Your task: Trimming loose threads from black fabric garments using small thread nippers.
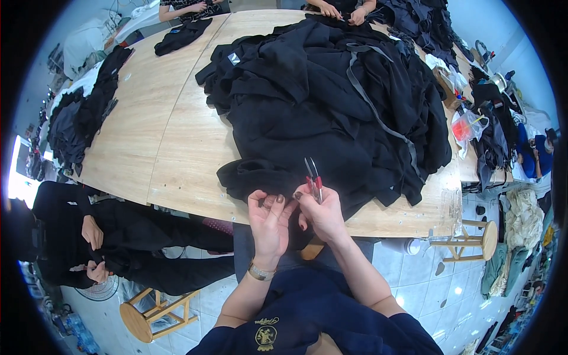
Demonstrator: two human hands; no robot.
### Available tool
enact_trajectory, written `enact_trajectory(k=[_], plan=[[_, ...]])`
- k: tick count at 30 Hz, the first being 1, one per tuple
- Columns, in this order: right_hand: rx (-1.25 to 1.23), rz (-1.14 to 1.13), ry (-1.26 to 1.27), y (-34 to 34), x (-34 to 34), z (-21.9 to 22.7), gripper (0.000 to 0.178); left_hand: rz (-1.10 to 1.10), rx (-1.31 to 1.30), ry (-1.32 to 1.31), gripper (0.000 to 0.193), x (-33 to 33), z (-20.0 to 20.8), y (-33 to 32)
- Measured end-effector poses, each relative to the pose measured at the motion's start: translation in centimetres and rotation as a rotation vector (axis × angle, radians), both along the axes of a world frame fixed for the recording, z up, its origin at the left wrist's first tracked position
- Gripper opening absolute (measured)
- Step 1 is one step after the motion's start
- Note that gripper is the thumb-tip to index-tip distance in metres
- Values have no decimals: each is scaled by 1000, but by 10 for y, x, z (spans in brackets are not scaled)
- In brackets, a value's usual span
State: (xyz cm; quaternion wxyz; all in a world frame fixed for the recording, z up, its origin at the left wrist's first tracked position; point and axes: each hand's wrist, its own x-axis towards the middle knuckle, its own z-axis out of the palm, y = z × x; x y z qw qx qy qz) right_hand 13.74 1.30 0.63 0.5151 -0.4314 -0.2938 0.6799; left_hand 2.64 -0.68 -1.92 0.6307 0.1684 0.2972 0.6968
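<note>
In front of me a large heap of black garments (296,118) covers the middle of a wooden table. My left hand (269,225) is at the near table edge, fingertips closed in a pinch on the edge of a black garment (254,176). Beside it, my right hand (324,214) grips thread snips (314,177) with red handles, their two pointed blades directed away from me over the black cloth. Its thumb and fingertips come close to the left fingertips. Exactly which bit of cloth lies between the hands is hard to make out.
A grey strap (378,115) trails across the heap. Co-workers' hands (340,12) work at the far edge, and a person (94,236) handles black cloth at my left. Wooden stools (139,316) stand left and right. A plastic bag with a red drink (464,127) sits at right.
</note>
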Motion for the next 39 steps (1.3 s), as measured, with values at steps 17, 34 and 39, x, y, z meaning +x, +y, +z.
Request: enact_trajectory(k=[17,34,39], plan=[[387,-45,-549,2,-2,-3,10,70,121,262,33,-2,-8,0],[247,0,-493,3,2,2,11,113,147,430,34,1,-2,3],[233,-31,-516,1,2,4,8,117,144,450,34,2,2,2]])
